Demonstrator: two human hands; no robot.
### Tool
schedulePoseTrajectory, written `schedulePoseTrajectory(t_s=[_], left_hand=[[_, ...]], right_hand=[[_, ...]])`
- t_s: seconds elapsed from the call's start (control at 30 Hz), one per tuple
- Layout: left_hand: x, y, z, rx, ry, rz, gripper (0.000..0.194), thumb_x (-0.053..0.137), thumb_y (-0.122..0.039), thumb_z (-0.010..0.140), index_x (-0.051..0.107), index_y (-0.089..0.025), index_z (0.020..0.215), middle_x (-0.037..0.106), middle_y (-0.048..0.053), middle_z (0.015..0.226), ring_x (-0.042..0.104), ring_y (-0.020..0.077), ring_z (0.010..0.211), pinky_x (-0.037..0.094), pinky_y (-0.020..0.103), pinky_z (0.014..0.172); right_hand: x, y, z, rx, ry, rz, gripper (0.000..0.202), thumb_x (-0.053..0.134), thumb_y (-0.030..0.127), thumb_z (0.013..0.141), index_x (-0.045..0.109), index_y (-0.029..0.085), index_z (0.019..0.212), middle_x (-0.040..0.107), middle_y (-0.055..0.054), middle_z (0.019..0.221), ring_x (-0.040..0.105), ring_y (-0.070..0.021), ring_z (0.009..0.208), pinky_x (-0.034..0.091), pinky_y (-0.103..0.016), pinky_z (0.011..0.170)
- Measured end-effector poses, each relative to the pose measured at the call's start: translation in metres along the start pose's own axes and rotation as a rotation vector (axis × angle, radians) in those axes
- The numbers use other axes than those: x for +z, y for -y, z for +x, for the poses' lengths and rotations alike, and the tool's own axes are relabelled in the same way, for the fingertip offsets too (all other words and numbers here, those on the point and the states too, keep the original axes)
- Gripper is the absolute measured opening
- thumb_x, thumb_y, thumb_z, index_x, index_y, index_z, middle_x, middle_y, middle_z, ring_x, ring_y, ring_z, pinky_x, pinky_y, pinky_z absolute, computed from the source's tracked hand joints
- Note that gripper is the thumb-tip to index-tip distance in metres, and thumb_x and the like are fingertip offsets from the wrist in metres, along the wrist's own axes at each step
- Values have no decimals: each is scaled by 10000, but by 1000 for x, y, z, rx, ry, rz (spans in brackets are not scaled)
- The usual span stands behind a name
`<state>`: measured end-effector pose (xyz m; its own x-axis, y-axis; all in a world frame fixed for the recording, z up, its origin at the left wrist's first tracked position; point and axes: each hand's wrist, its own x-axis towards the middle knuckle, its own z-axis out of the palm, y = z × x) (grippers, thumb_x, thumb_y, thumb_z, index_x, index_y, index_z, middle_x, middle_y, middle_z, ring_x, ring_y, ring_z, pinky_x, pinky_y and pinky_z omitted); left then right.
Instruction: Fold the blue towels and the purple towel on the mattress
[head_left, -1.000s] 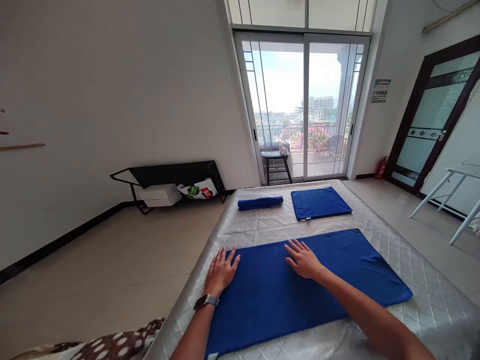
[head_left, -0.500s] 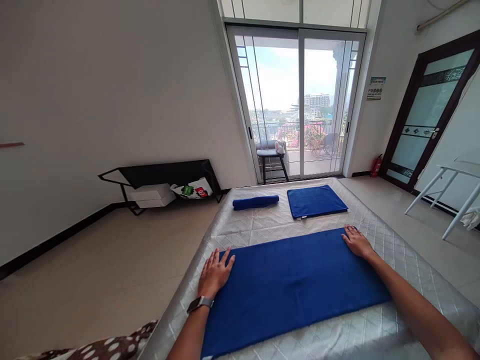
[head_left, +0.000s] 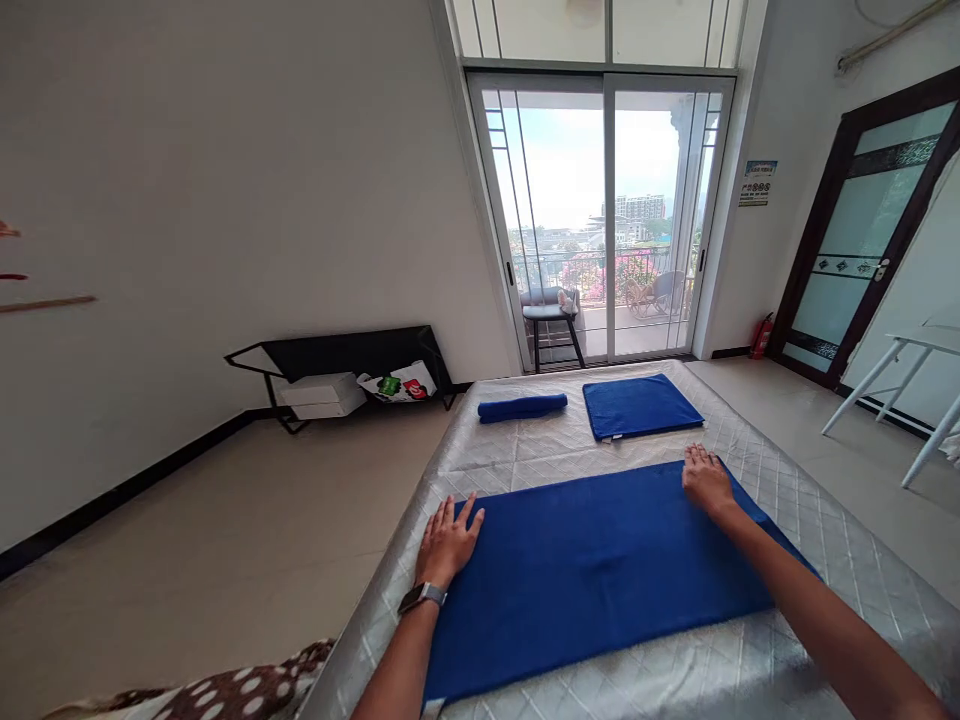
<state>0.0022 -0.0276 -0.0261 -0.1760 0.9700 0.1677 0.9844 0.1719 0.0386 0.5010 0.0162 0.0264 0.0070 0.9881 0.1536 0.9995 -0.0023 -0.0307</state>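
A blue towel (head_left: 592,570) lies spread as a long rectangle on the bed. My left hand (head_left: 448,540) rests flat on its far left corner, fingers spread, a watch on the wrist. Near the far right corner, my right hand (head_left: 707,478) lies palm down with its fingers fairly straight and close together; the thumb is hidden. The towel's right edge shows beyond the right forearm. Farther back are a rolled blue towel (head_left: 523,407) and a flat folded blue towel (head_left: 643,406) with a small white tag.
The bed has a silvery quilted cover (head_left: 525,455). A black rack (head_left: 352,350) holding white boxes (head_left: 322,395) and a printed bag (head_left: 399,384) stands by the left wall. A brown spotted cloth (head_left: 247,685) is at lower left, a white table (head_left: 900,370) at right.
My right hand has shifted inward from the towel's right edge, its thumb now out of sight, and more of that edge shows. My left hand stays at its corner. The view has shifted slightly.
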Motion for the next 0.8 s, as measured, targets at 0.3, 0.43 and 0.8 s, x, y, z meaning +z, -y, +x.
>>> schedulePoseTrajectory(t_s=[0.3, 0.43, 0.8], left_hand=[[-2, -3, 0, -16, 7, 5, 571, 360, -446, 1015, 391, -220, 1539, 387, 148, 1586, 343, 284, 1471, 275, 446, 1195], [2, 0, 0, -5, -6, -12, 564, 359, -438, 1011, 409, -227, 1532, 392, 147, 1583, 353, 297, 1464, 284, 458, 1190], [1, -1, -1, -13, -12, -14, 576, 384, -467, 1004, 411, -230, 1529, 400, 133, 1582, 350, 287, 1465, 271, 446, 1197]], right_hand=[[21, 175, -39, -517, 151, 317, 640, 260, 485, 1022, 359, 150, 1558, 315, -104, 1624, 235, -225, 1519, 209, -425, 1227], [21, 132, -32, -444, 167, 283, 646, 248, 500, 1018, 349, 167, 1563, 294, -86, 1635, 203, -208, 1528, 180, -425, 1235], [15, -74, -13, 40, 130, 71, 656, 189, 395, 1004, 343, 68, 1551, 312, -118, 1630, 264, -215, 1510, 226, -407, 1228]])
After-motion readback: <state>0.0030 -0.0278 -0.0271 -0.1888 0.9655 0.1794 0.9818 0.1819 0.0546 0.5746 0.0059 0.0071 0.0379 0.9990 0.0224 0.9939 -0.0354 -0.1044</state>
